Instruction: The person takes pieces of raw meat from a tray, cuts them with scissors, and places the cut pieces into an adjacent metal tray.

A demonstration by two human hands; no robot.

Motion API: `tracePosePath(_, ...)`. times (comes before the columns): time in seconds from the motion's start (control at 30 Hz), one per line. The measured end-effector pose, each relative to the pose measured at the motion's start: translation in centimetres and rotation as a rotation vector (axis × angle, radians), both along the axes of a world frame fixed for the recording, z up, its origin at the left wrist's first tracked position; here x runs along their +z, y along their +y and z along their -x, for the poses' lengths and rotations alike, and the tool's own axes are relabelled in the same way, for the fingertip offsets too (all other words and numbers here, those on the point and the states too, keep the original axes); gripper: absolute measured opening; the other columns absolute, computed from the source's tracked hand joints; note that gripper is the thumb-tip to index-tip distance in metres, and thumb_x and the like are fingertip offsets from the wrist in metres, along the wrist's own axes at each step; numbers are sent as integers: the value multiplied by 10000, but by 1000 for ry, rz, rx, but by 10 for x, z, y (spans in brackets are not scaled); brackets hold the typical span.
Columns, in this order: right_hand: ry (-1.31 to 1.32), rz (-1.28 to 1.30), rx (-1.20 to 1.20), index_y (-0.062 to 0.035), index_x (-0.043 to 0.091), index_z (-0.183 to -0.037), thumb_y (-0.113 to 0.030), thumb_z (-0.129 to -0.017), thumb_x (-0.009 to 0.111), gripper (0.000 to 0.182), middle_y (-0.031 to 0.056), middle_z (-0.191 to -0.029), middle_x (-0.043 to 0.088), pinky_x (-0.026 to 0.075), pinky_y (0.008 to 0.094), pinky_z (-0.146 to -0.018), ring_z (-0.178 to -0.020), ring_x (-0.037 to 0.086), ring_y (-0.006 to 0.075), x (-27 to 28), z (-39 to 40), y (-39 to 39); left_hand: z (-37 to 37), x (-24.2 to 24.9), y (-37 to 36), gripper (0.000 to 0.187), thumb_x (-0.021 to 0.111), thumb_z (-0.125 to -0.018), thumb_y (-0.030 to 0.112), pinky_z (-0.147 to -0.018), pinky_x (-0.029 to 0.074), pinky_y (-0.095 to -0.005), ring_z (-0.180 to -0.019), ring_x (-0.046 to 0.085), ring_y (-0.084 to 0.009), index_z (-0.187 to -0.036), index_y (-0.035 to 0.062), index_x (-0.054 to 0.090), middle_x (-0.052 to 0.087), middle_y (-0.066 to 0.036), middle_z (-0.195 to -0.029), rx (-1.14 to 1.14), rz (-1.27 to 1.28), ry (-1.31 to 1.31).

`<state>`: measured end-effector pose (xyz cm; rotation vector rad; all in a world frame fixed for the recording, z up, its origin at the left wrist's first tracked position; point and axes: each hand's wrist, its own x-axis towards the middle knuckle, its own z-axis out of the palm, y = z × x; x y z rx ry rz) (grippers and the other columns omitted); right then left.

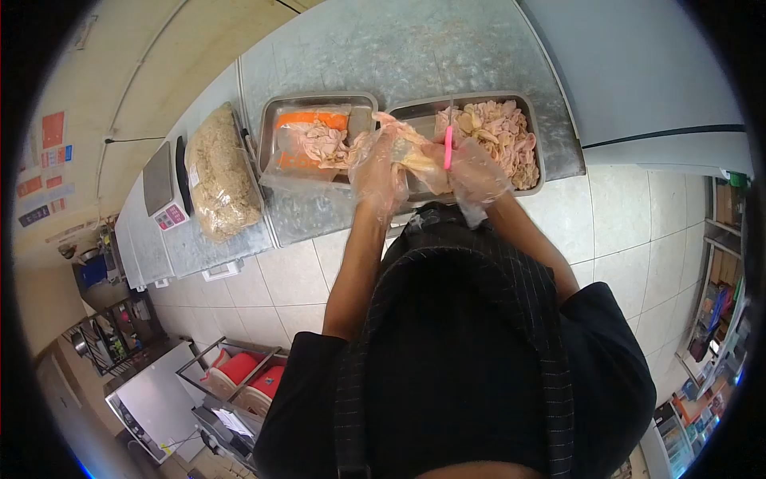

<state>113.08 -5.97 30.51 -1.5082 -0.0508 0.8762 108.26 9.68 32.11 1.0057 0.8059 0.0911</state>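
Note:
Both my hands wear clear plastic gloves. My left hand (375,173) is closed around a limp strip of pale pink and yellow raw chicken skin (411,152), stretched between my hands. My right hand (476,173) grips a pink-handled knife (448,148), its narrow grey blade pointing away from me; the fingers also touch the skin. Beneath and right of it, a metal tray (536,120) holds many pieces of raw chicken skin (491,128). Left of my left hand, another metal tray (319,99) carries an orange-printed plastic bag (299,121) with more skin pieces on it.
A large clear bag of beige crumbs (219,172) lies left of the trays on the metal worktop (343,48). Beyond it sits a digital scale (163,191). A tall grey cabinet (638,72) borders the right side. Red containers (239,367) stand on a rack behind left.

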Motion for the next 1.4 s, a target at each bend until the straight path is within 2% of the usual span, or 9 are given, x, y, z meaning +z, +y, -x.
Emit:
tracePosePath(0.23,-309,-164,-211,-20,621,-956,-157,-886,604,154,54,-782,594,426,243,-650,-740,539,132,34,-15,5,-3,21,0,369,624,-916,288,-802,480,-286,-902,618,-161,-1140,-5,621,666,-72,-1001,-407,-259,-13)
tracePosePath(0.33,-730,144,103,-33,635,-899,-224,-847,622,199,194,-765,618,427,379,-615,-637,541,304,32,-31,7,-10,7,8,282,608,-929,289,-675,472,-254,-788,592,-103,-1050,39,657,657,-44,-871,-569,-396,-118)
tracePosePath(0.4,-729,131,66,-5,546,-805,-36,-802,530,35,58,-614,501,373,299,-521,-559,436,129,24,-27,11,-10,10,6,290,597,-932,300,-678,466,-267,-774,588,-109,-1025,34,670,660,-41,-854,-594,-564,-141)
tracePosePath(0.53,-647,148,-70,-8,573,-829,-68,-811,548,67,51,-627,515,386,290,-527,-573,452,114,0,-25,13,-10,9,13,339,560,-948,329,-659,453,-303,-743,580,-118,-983,15,684,666,-32,-843,-716,-1062,-32)
tracePosePath(0.6,-500,59,-193,-19,591,-813,-138,-788,563,125,188,-652,536,418,407,-610,-630,535,319,-9,-24,14,-9,16,12,347,570,-941,340,-651,449,-308,-740,578,-120,-979,15,685,663,-40,-834,-712,-1035,52)
tracePosePath(0.83,-492,94,-260,-14,580,-892,-156,-820,579,159,101,-765,595,455,349,-642,-658,560,212,-40,-20,10,-10,-16,18,407,615,-895,404,-666,470,-355,-699,585,-175,-1014,23,695,680,-113,-800,-541,-728,21)
tracePosePath(0.9,144,-369,-417,-32,577,-939,-169,-854,635,172,48,-816,602,472,317,-623,-678,575,156,-34,-16,7,-5,7,12,409,623,-897,387,-705,482,-335,-769,603,-174,-1044,9,680,680,-110,-878,-485,-694,73)
tracePosePath(1.1,302,-393,-360,-31,558,-1014,-184,-865,685,248,42,-843,591,507,280,-570,-678,579,129,-35,-20,-13,-8,2,28,410,637,-907,302,-829,493,-273,-957,618,-166,-1130,-42,622,662,-117,-1040,-409,-226,4)
tracePosePath(1.4,-377,-239,-254,6,538,-1162,-224,-834,710,435,99,-974,639,514,356,-789,-891,623,215,1,-43,-15,-34,55,33,387,644,-889,318,-724,493,-282,-850,609,-138,-1065,-26,645,663,-102,-934,-1048,-730,-33)
